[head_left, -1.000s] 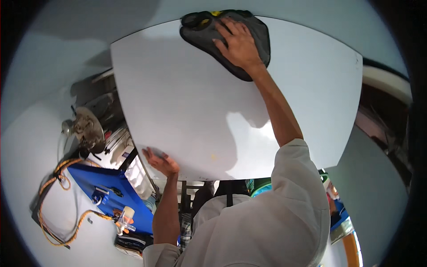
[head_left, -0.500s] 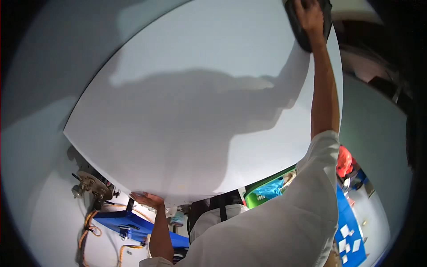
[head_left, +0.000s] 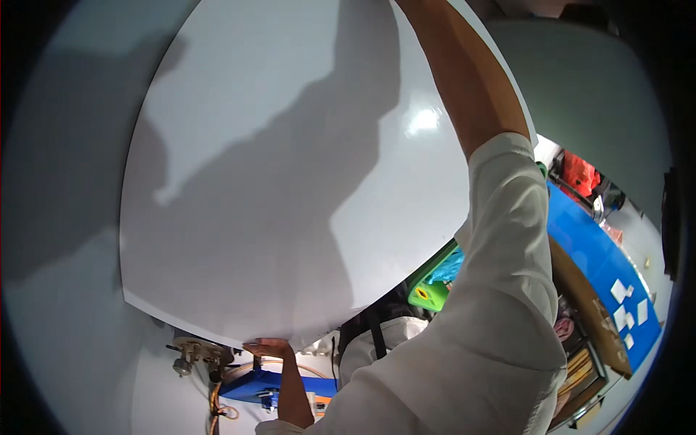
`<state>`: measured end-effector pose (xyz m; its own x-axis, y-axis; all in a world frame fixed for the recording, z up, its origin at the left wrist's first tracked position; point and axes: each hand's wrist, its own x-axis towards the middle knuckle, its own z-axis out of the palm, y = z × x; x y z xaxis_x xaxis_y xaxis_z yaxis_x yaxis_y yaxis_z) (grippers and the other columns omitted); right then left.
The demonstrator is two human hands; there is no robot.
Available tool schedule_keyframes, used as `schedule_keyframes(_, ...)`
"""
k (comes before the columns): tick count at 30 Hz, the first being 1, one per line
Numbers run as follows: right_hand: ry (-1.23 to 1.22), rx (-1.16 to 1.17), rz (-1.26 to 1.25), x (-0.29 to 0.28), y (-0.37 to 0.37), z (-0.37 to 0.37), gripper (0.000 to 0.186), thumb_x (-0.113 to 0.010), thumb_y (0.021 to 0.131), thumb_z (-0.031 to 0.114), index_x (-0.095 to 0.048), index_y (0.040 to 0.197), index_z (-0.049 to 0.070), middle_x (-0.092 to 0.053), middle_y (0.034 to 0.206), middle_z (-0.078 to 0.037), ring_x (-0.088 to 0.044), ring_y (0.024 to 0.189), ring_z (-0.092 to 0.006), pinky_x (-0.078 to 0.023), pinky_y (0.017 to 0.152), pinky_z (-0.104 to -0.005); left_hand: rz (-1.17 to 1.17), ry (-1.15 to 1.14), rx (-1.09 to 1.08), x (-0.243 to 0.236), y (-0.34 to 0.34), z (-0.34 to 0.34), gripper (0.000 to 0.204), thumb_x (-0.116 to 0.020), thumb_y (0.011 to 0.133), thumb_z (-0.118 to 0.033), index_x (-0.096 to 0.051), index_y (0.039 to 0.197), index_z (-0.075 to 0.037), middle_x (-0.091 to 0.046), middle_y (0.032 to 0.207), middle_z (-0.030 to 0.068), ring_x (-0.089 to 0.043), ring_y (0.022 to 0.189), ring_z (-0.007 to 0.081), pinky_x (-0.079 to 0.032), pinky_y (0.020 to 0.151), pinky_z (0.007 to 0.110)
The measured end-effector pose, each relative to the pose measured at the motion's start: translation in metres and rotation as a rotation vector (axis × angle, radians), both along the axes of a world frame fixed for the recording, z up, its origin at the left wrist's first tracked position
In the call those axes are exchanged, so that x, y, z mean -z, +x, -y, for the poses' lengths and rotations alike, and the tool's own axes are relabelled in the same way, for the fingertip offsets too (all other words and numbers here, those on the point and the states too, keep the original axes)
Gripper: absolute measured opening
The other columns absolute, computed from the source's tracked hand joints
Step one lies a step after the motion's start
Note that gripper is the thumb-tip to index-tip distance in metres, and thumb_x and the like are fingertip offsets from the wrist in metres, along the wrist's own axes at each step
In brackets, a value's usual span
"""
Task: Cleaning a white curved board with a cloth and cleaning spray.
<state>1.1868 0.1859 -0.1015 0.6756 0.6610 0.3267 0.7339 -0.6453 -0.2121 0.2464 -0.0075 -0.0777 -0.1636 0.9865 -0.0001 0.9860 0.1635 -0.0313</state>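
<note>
A large glossy white panel with curved outlines fills the view in front of me, and my shadow falls across it. My left hand is against the panel's near lower edge, fingers stretched out flat along it and not curled round anything. My right forearm reaches up over the panel's right side and leaves at the top edge. The right hand, and whatever it may hold, is out of view.
Below the panel are a round metal fitting, orange cords, and a blue surface. A green tray holds a light-blue bag. At right stand a blue tabletop with white pieces and a red bag.
My right hand, earlier on a dark rounded pad at the panel's top right, has gone out beyond the top. The view has shifted; my left hand remains at the near edge.
</note>
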Motion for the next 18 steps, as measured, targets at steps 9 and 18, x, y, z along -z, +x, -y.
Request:
schedule_keyframes(9, -0.091, 0.008, -0.093, -0.019, -0.024, 0.13, 0.066, -0.043, 0.102, 0.044, -0.047, 0.149, -0.003, -0.036, 0.161, -0.022, -0.032, 0.15, -0.0373, -0.022, 0.125, -0.0435, -0.024, 0.061, 0.161, 0.008, 0.0, 0.008, 0.074, -0.027, 0.11, -0.046, -0.025, 0.152, 0.016, -0.027, 0.156, 0.0395, -0.03, 0.143, 0.0532, -0.027, 0.118, 0.06)
schedule_keyframes(18, -0.183, -0.143, 0.012, -0.005, -0.072, 0.132, 0.063, -0.047, 0.104, 0.045, -0.052, 0.145, -0.003, -0.041, 0.158, -0.022, -0.029, 0.152, -0.0366, -0.021, 0.124, -0.0538, 0.227, 0.183, 0.105, 0.011, 0.022, 0.017, 0.074, -0.034, 0.109, -0.047, -0.025, 0.155, 0.01, -0.026, 0.158, 0.0359, -0.027, 0.147, 0.0505, -0.021, 0.121, 0.06)
